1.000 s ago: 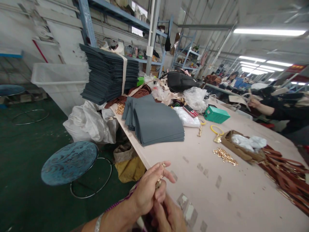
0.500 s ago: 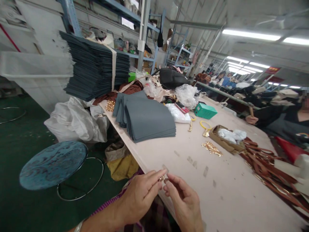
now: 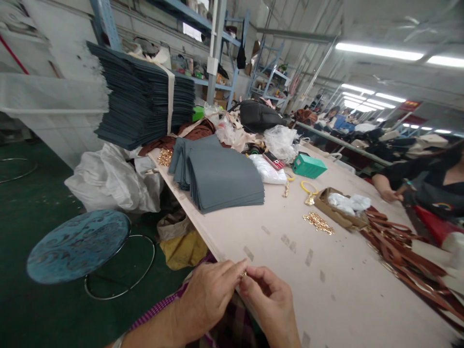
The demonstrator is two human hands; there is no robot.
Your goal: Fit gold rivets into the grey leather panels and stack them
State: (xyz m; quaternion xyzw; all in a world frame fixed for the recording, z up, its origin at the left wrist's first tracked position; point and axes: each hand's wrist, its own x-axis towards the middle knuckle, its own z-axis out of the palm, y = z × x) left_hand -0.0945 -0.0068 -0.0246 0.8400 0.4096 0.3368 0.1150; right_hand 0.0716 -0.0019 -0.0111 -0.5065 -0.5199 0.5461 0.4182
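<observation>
My left hand [image 3: 208, 297] and my right hand [image 3: 270, 302] meet at the near edge of the pale table [image 3: 337, 290]. Both pinch a small gold metal fitting [image 3: 243, 274] between thumb and fingertips. A little heap of the same gold fittings [image 3: 318, 223] lies further out on the table, beside a brown cardboard tray [image 3: 339, 211] that holds white wrapping. A pile of brown leather straps [image 3: 402, 251] spreads along the right side.
Grey fabric pieces [image 3: 223, 179] are stacked on the table, with a taller strapped bundle [image 3: 145, 99] behind. A green box [image 3: 308, 166], plastic bags and a black bag [image 3: 258, 116] crowd the far end. A blue stool [image 3: 78, 244] stands left. Another person's hand [image 3: 389, 195] rests at right.
My hands have dropped from a raised position to the table edge and closed together on the gold fitting. The camera view swung slightly left. The other person's arm has shifted.
</observation>
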